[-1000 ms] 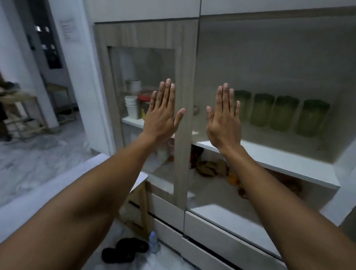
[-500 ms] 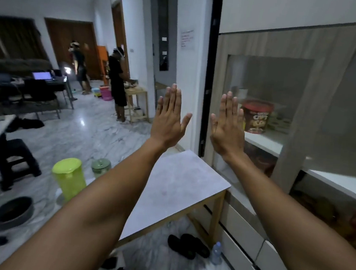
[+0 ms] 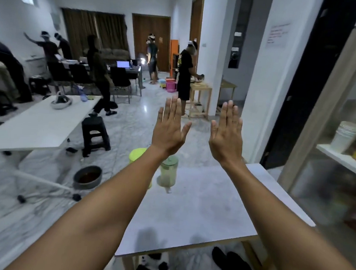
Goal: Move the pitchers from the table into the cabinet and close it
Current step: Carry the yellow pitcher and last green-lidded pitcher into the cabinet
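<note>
Head swings left since a second ago: the cabinet, then square ahead with green pitchers on its shelf, now sits at the right edge, blurred. Left hand and right hand stay raised side by side, apart, fingers straight and together, palms outward, holding nothing. One pitcher, pale with a green lid, stands upright at the far left corner of the tabletop, just below my left wrist. Judgement: this one remains to carry over. Whether the cabinet door is shut cannot be read from here. Next: reach down and grip it.
</note>
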